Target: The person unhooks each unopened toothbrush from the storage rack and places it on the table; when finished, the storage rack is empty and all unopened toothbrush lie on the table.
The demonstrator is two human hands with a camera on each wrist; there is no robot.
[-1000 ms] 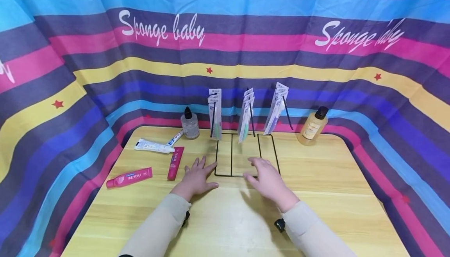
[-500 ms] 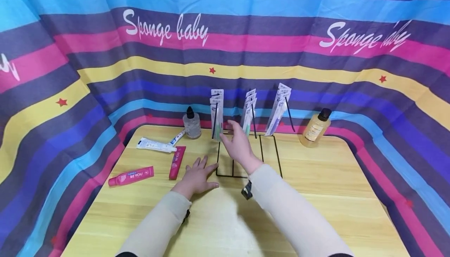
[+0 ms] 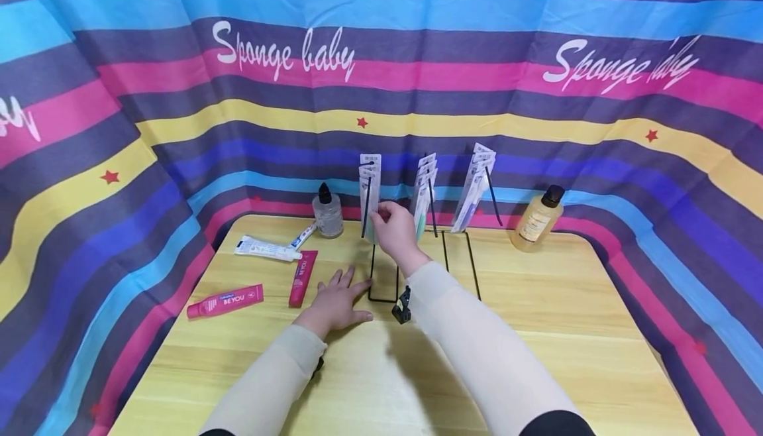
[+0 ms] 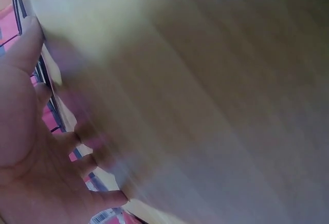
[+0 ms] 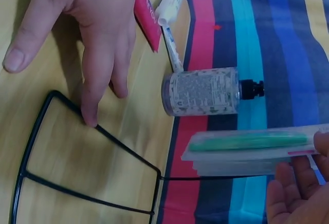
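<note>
My left hand (image 3: 334,302) lies flat, fingers spread, on the tabletop (image 3: 536,330), fingertips at the wire rack's (image 3: 381,283) base corner. Farther back, my right hand (image 3: 393,229) pinches the green toothbrush pack (image 5: 247,143) hanging on the rack's left peg, just beside the clear bottle (image 3: 328,214).

Amber bottle (image 3: 537,218); clear bottle (image 3: 328,212), pink tubes (image 3: 224,301), striped curtain (image 3: 119,124)

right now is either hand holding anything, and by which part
The right hand pinches the lower end of a toothbrush pack hanging on the rack's left peg. The left hand holds nothing; it lies flat on the table, a fingertip touching the rack's base.
</note>
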